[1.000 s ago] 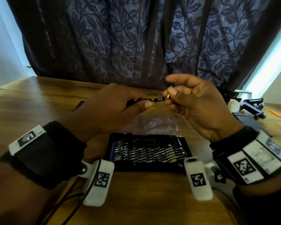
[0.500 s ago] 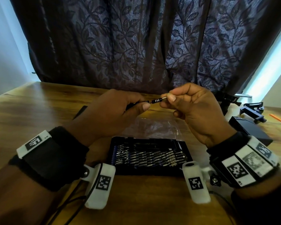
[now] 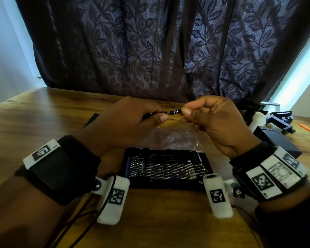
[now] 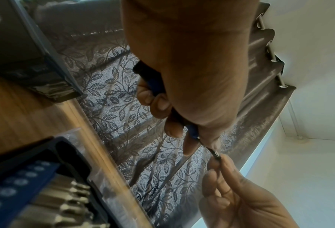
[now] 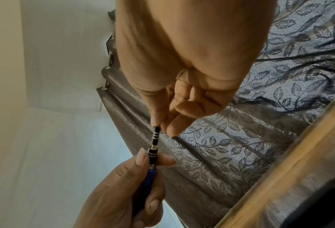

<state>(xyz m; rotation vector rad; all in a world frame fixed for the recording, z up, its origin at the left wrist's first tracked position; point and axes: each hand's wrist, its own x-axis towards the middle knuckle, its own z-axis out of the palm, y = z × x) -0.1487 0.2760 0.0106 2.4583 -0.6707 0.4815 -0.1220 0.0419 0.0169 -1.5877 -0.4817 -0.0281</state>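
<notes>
Bit case (image 3: 166, 169) blocks below the hands (image 3: 125, 122); bare table (image 3: 34, 115) opens left, black box (image 3: 276, 142) crowds right

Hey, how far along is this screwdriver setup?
Done: the bit case lies open, and the left hand grips the screwdriver. In hand: the right hand pinches at its banded tip; any bit there is hidden by the fingers. Left: probably seating it and letting go.

No readable text, black-and-white square code markers (image 3: 262, 181) on the wristbands (image 3: 61, 174), on the white camera mounts (image 3: 213, 182)
</notes>
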